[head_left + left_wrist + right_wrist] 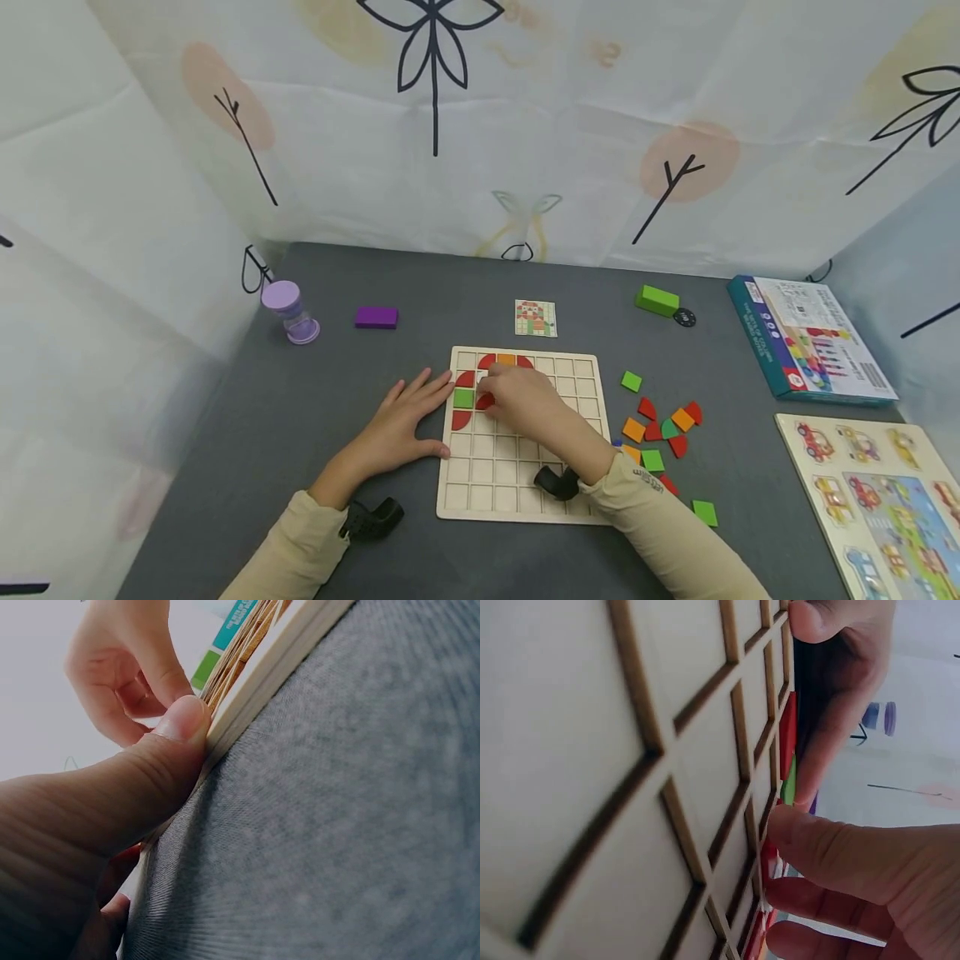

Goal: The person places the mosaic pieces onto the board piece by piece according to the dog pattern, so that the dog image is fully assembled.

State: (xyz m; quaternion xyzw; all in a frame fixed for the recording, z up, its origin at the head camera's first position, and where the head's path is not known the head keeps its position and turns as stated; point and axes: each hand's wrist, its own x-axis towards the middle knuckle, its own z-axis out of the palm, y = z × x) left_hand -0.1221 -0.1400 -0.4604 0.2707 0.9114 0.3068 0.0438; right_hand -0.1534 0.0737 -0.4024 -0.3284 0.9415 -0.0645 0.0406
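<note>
A wooden grid board [480, 500] lies on the dark table, with red quarter-round tiles, a green square tile [463, 398] and an orange square tile [507, 359] in its upper left cells. My right hand [525, 404] is over that corner, thumb and fingers curled in and pinching a red quarter-round tile [485, 402] down at the grid. In the right wrist view the thumb [810, 840] overlaps the red tile, which is partly hidden. My left hand [408, 425] rests at the board's left edge, fingers spread, with its thumb [176, 735] against the side.
Several loose red, orange and green tiles [652, 461] lie right of the board. Behind it are a pattern card [536, 318], a purple block [377, 317], a green block [657, 301] and a purple sand timer [290, 312]. A box [817, 342] and a picture puzzle [825, 475] occupy the right side.
</note>
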